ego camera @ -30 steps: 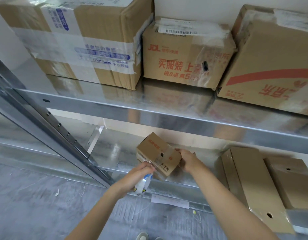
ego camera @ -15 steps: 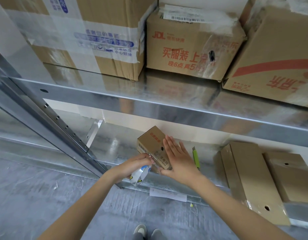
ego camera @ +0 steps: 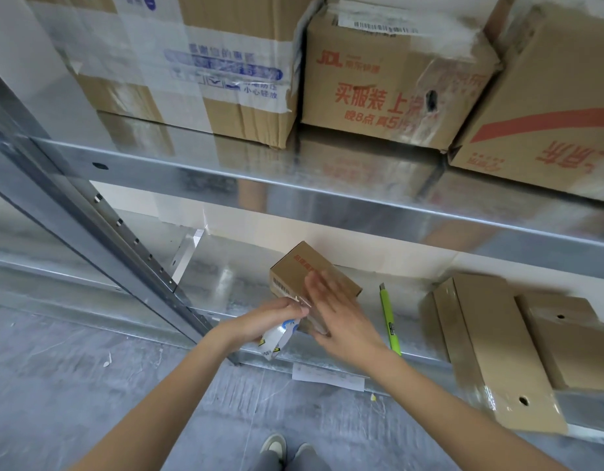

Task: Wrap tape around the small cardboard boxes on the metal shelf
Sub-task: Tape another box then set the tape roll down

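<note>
The small cardboard box [ego camera: 307, 273] sits on the lower metal shelf [ego camera: 225, 287], tilted with one corner toward the camera. The right hand [ego camera: 344, 321] lies flat against its near face, fingers straight and blurred, covering much of that side. The left hand [ego camera: 270, 317] is just beside the box's lower left corner, fingers curled round a roll of clear tape [ego camera: 276, 338] that hangs below the knuckles. A green utility knife [ego camera: 388, 317] lies on the shelf right of the box, apart from both hands. Two flat cardboard boxes [ego camera: 490, 351] rest further right
</note>
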The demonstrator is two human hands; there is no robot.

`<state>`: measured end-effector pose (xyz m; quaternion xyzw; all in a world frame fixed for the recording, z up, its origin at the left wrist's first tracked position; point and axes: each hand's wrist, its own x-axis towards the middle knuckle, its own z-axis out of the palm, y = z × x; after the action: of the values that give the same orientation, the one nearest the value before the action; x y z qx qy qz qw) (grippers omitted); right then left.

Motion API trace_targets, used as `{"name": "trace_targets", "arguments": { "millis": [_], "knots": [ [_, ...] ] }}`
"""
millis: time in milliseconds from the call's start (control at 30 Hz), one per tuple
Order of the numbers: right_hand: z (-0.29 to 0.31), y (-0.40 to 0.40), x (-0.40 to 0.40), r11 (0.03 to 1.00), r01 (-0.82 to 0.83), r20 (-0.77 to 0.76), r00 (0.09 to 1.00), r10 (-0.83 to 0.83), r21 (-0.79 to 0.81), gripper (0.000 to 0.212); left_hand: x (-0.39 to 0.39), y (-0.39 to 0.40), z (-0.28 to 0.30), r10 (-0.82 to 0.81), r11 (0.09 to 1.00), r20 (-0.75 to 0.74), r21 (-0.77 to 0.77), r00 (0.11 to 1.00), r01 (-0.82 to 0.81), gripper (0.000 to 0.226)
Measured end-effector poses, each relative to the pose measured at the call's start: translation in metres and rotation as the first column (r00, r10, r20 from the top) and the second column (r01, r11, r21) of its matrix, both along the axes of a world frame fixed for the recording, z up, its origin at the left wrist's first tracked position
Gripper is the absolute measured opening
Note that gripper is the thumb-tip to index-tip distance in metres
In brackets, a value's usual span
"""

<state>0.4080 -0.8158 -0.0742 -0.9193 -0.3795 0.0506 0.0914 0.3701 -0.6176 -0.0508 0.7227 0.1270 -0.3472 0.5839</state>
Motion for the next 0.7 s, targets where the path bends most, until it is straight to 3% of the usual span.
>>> {"name": "trace_targets", "arguments": {
  "millis": [67,133,267,333,400,433,500,633,700],
  "knots": [
    [0.003,-0.007,0.009,0.983,0.164,-0.128,0.976,-0.174,-0.087,0.112,-0.005,0.0,0.006,-0.073,0.997,-0.055,-0.022,0.996,0.072,0.062],
    [0.004,-0.01,0.015,0.966,0.238,-0.157,0.955,-0.251,-0.097,0.119,-0.01,-0.001,0.012,-0.109,0.994,-0.047,-0.015,0.993,0.108,0.071],
    [0.01,-0.007,0.006,0.926,0.359,-0.267,0.91,-0.319,0.117,0.12,-0.024,-0.004,0.018,-0.01,0.996,0.19,0.091,0.982,-0.007,0.065],
    [0.011,-0.002,-0.003,0.839,0.483,-0.369,0.849,-0.378,0.251,0.113,-0.031,-0.004,0.023,0.053,0.99,0.327,0.105,0.943,-0.093,0.064],
    [0.008,0.0,-0.013,0.671,0.644,-0.575,0.724,-0.38,0.367,0.097,-0.034,-0.002,0.03,0.02,0.973,0.441,0.2,0.897,-0.119,0.059],
    [0.005,0.0,-0.019,0.559,0.728,-0.706,0.631,-0.322,0.396,0.087,-0.033,-0.001,0.031,-0.013,0.956,0.492,0.26,0.871,-0.132,0.055],
    [-0.003,0.002,-0.028,0.429,0.822,-0.863,0.478,-0.164,0.374,0.066,-0.027,-0.002,0.031,-0.052,0.924,0.567,0.339,0.822,-0.175,0.038],
    [-0.022,0.006,-0.039,0.362,0.894,-0.945,0.315,-0.086,0.265,0.052,-0.009,-0.015,0.016,-0.084,0.881,0.618,0.412,0.781,-0.231,0.016],
    [-0.028,0.011,-0.042,0.36,0.887,-0.895,0.384,-0.227,0.289,0.058,-0.002,-0.021,0.007,-0.087,0.857,0.63,0.442,0.771,-0.265,0.026]
  ]
}}
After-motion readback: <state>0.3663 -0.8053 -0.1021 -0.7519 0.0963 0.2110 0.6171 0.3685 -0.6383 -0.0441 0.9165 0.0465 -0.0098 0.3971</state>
